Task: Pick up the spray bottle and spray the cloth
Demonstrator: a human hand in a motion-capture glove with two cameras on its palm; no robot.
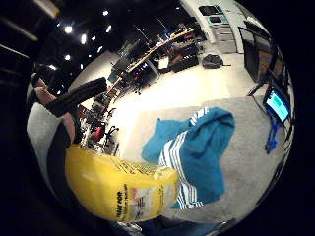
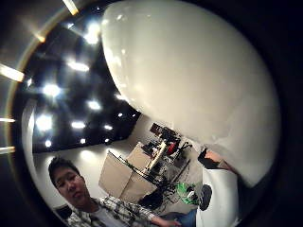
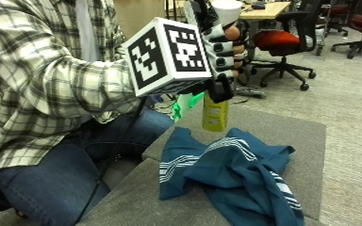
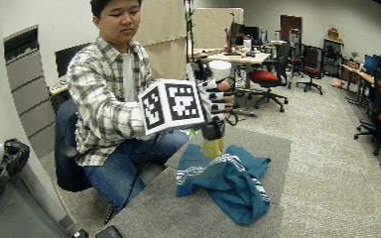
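Spray bottle (image 3: 215, 113) hangs upright above the cloth (image 3: 231, 174), the right hand's (image 3: 222, 44) fingers (image 3: 226, 47) curled round its neck.

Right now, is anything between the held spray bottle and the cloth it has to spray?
Nothing visible. The gloved right hand holds the spray bottle in the air above the blue striped cloth, with only open space between them.

Person is wearing a plaid flannel shirt (image 3: 37, 70), blue jeans (image 3: 49, 183); right hand (image 3: 222, 44) is wearing black strapped glove.
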